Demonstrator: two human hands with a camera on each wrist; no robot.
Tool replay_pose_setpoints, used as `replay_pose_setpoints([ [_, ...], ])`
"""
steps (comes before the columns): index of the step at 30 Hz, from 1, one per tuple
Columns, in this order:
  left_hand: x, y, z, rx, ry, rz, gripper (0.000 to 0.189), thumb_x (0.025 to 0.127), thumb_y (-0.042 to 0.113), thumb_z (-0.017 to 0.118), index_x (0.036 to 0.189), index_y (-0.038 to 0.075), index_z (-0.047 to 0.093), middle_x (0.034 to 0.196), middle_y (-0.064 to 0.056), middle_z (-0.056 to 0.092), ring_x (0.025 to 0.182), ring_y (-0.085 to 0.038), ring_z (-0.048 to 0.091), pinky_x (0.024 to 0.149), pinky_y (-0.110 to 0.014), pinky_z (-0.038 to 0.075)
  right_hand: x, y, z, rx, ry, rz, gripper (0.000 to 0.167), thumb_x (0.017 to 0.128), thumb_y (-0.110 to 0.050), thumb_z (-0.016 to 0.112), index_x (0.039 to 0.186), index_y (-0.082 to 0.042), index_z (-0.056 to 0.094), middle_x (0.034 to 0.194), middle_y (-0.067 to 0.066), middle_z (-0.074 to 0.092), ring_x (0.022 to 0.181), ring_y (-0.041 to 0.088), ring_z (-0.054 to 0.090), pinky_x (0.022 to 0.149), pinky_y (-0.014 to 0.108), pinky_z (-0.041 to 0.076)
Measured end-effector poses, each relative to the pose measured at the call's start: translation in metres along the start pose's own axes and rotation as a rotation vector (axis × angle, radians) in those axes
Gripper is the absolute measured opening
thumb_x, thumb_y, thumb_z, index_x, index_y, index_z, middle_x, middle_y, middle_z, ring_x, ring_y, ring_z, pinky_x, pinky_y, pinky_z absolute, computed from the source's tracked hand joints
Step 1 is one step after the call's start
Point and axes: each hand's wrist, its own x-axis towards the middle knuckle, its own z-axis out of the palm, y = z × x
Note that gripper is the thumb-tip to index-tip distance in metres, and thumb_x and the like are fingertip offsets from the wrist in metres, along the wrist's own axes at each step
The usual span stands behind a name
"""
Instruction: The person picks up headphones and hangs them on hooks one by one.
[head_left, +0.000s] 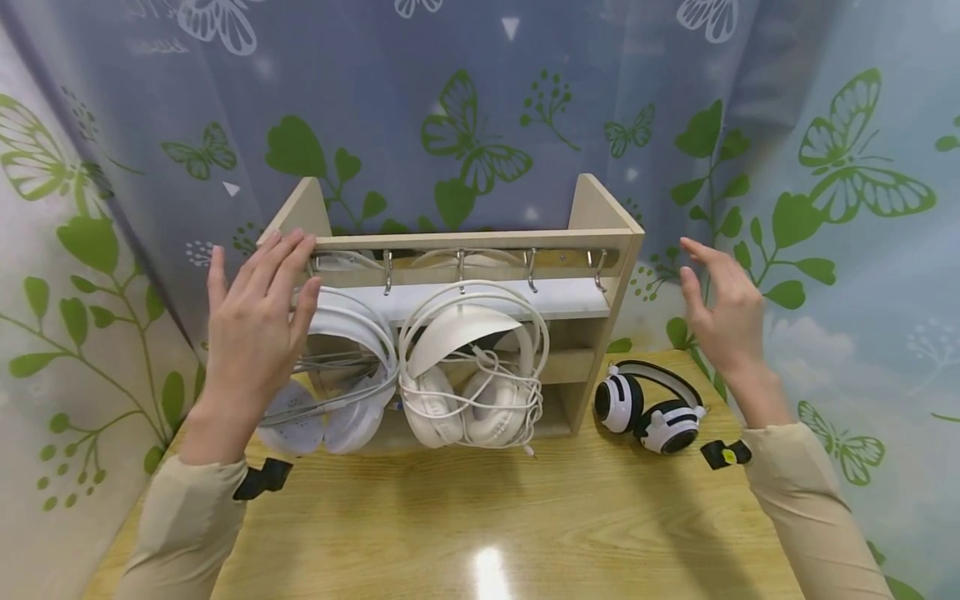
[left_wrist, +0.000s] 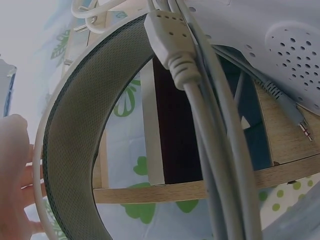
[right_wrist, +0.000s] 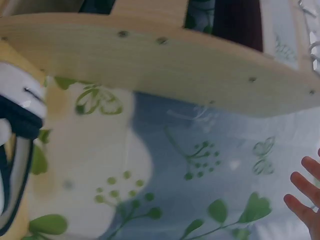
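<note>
My left hand (head_left: 258,325), fingers straight, is at the left end of a pale wooden rack (head_left: 596,204), in front of white headphones (head_left: 356,421) hanging there. In the left wrist view, the fingers (left_wrist: 22,175) are right behind the outer edge of their headband (left_wrist: 75,115). Grey cables with a plug (left_wrist: 172,42) run across it. A second white pair of headphones (head_left: 435,408), its cable looped in a tangle, hangs in the middle. Off to the right of the rack, my right hand (head_left: 723,312) is raised in the air with loose fingers, holding nothing.
Black and white headphones (head_left: 667,429) lie on the wooden table (head_left: 420,517), right of the rack. Metal hooks (head_left: 531,271) line the rack's upper front bar. Patterned curtains (head_left: 562,50) stand behind and on both sides.
</note>
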Motion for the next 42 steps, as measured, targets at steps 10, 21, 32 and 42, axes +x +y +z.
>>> replay_pose_setpoints([
  [10,0.000,0.002,-0.001,-0.005,0.012,-0.006,0.060,0.109,0.050,0.031,0.146,0.010,0.055,0.147,-0.011,0.056,0.140,-0.033,0.048,0.125,-0.057,0.006,-0.034,0.032,0.003,-0.041,-0.057,0.089,0.035,0.102,-0.007,0.059,0.136,-0.005,0.063,0.122,0.017,0.070,0.099,0.036,0.067,0.088,0.021,0.050],
  [21,0.001,0.001,0.000,-0.014,0.034,-0.011,0.058,0.109,0.049,0.033,0.144,0.010,0.058,0.145,-0.011,0.058,0.138,-0.033,0.049,0.124,-0.057,0.008,-0.070,0.069,0.011,-0.002,-0.131,0.227,0.031,0.104,-0.007,0.056,0.132,0.001,0.063,0.120,0.021,0.070,0.095,0.040,0.067,0.081,-0.002,0.035],
  [32,0.002,0.002,0.002,-0.021,0.051,-0.021,0.057,0.109,0.049,0.035,0.141,0.009,0.060,0.143,-0.012,0.060,0.136,-0.033,0.051,0.124,-0.056,0.011,-0.105,0.104,0.012,0.157,-0.243,0.536,0.042,0.109,-0.026,0.047,0.139,0.002,0.057,0.125,0.022,0.067,0.088,-0.021,0.053,0.076,0.001,0.045],
  [42,0.003,0.002,0.003,-0.024,0.055,-0.022,0.055,0.109,0.047,0.037,0.140,0.009,0.061,0.142,-0.012,0.061,0.135,-0.033,0.052,0.124,-0.056,0.012,-0.130,0.136,0.013,0.487,-0.234,0.732,0.045,0.109,-0.021,0.046,0.142,0.010,0.049,0.101,-0.032,0.064,0.084,-0.012,0.064,0.074,0.007,0.052],
])
